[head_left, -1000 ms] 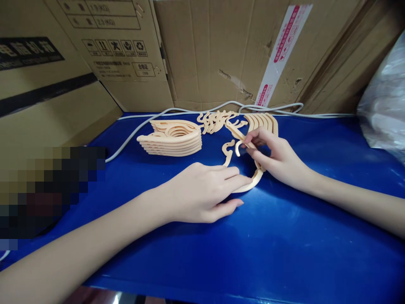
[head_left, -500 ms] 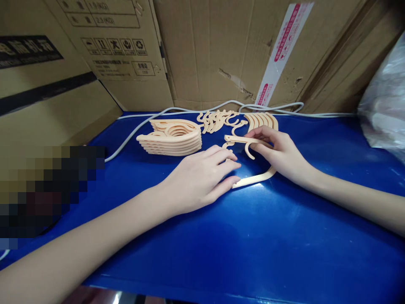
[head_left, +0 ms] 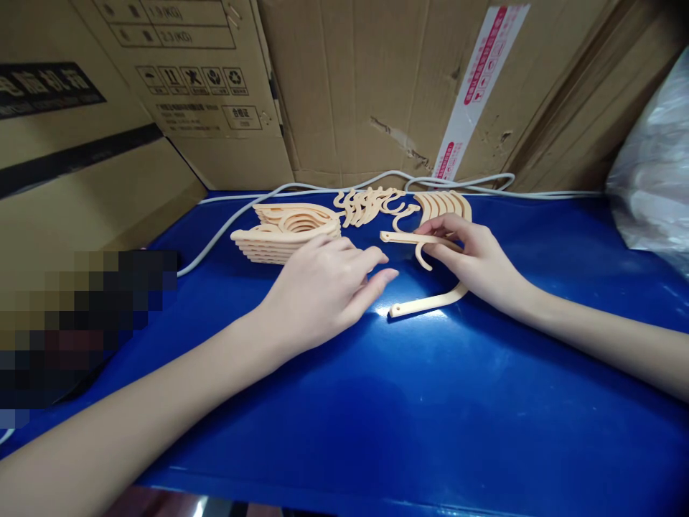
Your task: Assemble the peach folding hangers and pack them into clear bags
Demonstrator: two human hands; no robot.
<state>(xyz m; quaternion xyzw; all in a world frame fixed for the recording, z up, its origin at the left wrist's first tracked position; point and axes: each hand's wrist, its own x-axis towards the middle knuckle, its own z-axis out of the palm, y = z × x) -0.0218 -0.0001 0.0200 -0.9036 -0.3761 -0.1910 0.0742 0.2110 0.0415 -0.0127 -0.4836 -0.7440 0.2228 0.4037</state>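
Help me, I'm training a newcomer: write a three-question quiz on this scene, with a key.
1. Which hand grips the pale hanger piece?
2. Fill in: the tabletop is coloured ____.
3. True or false: the crinkled clear plastic is at the left edge of the picture.

Key:
1. The right hand.
2. Blue.
3. False; it is at the right edge.
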